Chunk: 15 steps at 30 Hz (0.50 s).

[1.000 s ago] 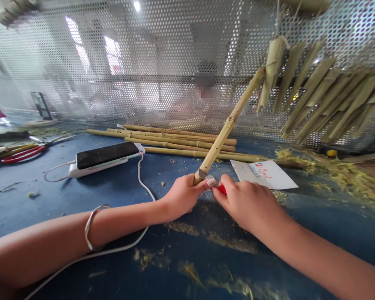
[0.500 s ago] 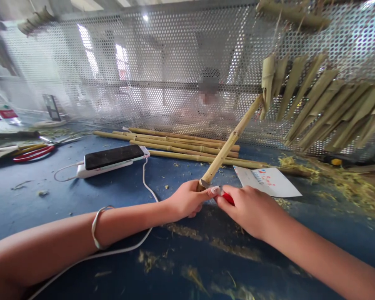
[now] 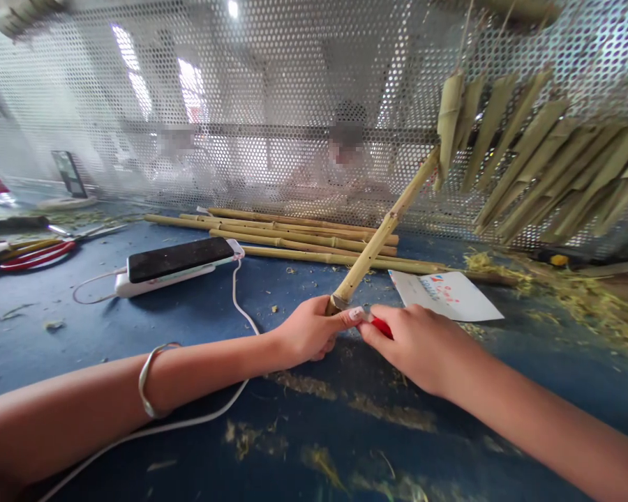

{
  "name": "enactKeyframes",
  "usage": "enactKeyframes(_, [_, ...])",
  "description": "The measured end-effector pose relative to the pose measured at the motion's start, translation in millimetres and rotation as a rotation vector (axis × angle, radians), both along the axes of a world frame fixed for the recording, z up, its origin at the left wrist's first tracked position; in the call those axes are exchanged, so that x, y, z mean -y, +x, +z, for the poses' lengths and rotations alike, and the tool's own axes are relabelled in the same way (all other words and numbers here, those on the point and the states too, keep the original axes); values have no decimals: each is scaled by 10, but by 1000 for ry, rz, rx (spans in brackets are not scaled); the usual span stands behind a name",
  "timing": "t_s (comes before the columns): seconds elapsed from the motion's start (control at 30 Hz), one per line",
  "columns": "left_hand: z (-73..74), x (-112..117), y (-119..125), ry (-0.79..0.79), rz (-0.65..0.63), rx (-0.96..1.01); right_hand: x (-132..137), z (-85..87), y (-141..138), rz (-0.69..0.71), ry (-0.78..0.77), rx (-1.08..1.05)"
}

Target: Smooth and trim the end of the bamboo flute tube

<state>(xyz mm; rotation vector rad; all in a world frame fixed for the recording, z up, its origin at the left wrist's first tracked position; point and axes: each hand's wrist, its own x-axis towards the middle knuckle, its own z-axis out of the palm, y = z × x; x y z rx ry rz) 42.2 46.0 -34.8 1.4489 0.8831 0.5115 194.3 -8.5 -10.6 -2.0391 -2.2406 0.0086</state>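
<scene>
My left hand [image 3: 308, 331] is wrapped round the lower end of a bamboo stick [image 3: 377, 240], which slants up and away to the right. In my right hand [image 3: 423, 345] is a knife with a red handle [image 3: 382, 326], most of it hidden by the fingers. Its short metal blade meets the stick just above my left fingers, and my left thumb rests against the blade's side. Pale, scraped-looking surface shows along the stick, with darker nodes. The stick's far end reaches the hanging bamboo strips [image 3: 539, 160]; whether it touches them I cannot tell.
Several bamboo sticks [image 3: 303, 239] lie behind my hands. A phone [image 3: 181, 258] sits on a white charger with a cable [image 3: 235, 293]. A printed card [image 3: 450, 296], shavings [image 3: 601, 300] and a red-handled tool [image 3: 36, 256] lie on the blue table. Behind a perforated metal screen [image 3: 272, 90] are people.
The view has shifted slightly, so the table things appear a little further left and higher. Both hands keep their grips, and the blade stays close to the same spot on the stick.
</scene>
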Motion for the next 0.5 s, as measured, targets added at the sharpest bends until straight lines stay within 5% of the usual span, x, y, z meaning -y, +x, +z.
enactKeyframes(0.5, [-117,-17,40,270,112,-172,91,-79,-72,-21,188,177])
